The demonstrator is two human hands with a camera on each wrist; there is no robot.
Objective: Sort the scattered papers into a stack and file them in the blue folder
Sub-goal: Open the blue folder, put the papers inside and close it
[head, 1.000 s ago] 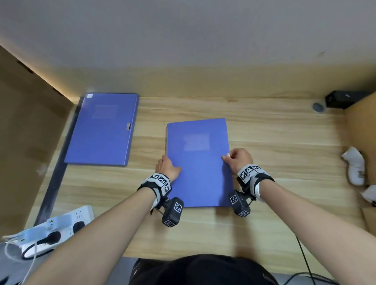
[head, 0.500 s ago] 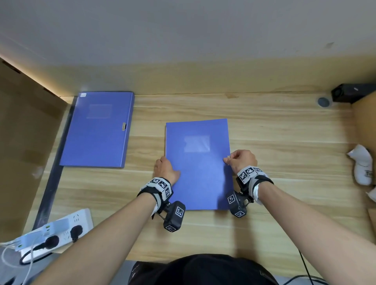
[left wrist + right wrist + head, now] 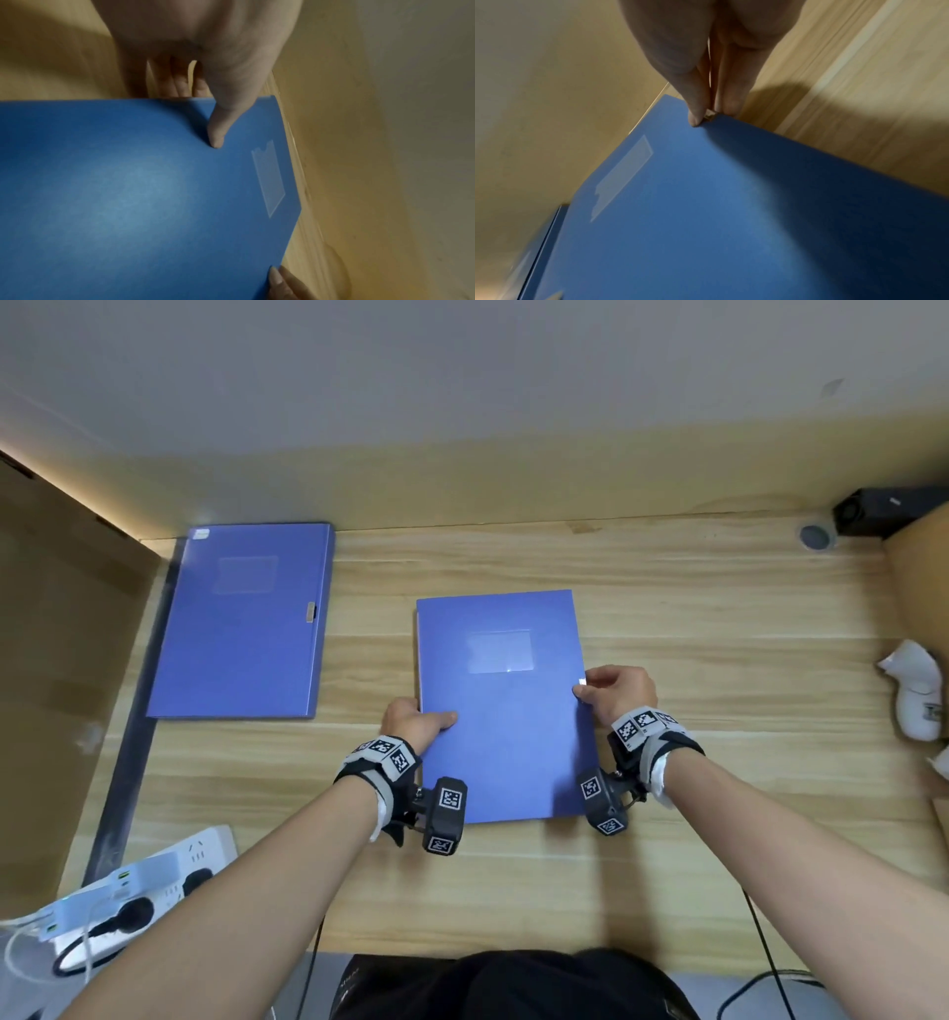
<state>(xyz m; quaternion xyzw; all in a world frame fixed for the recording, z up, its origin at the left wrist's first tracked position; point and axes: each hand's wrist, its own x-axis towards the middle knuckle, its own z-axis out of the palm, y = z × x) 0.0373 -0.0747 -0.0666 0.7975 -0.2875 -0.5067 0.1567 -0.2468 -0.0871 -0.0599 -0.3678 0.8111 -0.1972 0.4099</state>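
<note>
A closed blue folder (image 3: 498,721) with a clear label pocket lies flat in the middle of the wooden desk (image 3: 719,618). No loose papers show. My left hand (image 3: 416,724) holds its left edge, the thumb (image 3: 218,130) lying on the cover (image 3: 141,192) and the fingers curled down beside the spine. My right hand (image 3: 611,693) pinches a small pale clasp (image 3: 709,116) at the folder's right edge (image 3: 706,213) between thumb and fingertips.
A second blue folder (image 3: 241,618) lies at the back left of the desk. A white power strip (image 3: 133,891) with plugs sits near left. Cardboard (image 3: 61,660) stands along the left side. A black device (image 3: 883,510) and a white object (image 3: 914,690) are at the right.
Both hands stay on the folder's two edges. The left thumb has slid slightly further onto the cover; the head view has shifted a little.
</note>
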